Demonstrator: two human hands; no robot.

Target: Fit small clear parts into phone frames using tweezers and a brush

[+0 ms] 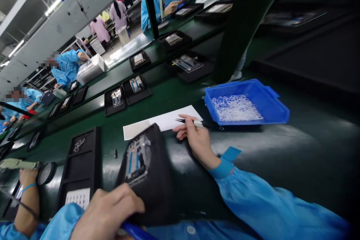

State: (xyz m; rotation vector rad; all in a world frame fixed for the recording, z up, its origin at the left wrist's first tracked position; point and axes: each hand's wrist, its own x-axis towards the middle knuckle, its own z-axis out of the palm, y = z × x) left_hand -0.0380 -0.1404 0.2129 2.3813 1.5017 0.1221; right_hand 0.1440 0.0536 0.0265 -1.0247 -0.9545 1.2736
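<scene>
My left hand (108,210) is closed around the near edge of a black tray (160,180) that carries an opened phone frame (137,159); the tray is tilted up off the green bench. A blue object (135,231) shows beneath that hand. My right hand (194,138) rests on the bench and pinches a pair of tweezers (187,121), their tips lying over a white paper sheet (163,122). A blue bin (270,103) with several small clear rings (234,108) stands just to the right of the tweezers.
A black compartment tray (81,168) with small parts lies at left. Several black trays with phone frames (116,97) ride the green conveyor (168,93) behind. Other workers in blue coats sit along the line; a neighbour's hand (26,176) is at far left. A dark post (239,26) rises behind the bin.
</scene>
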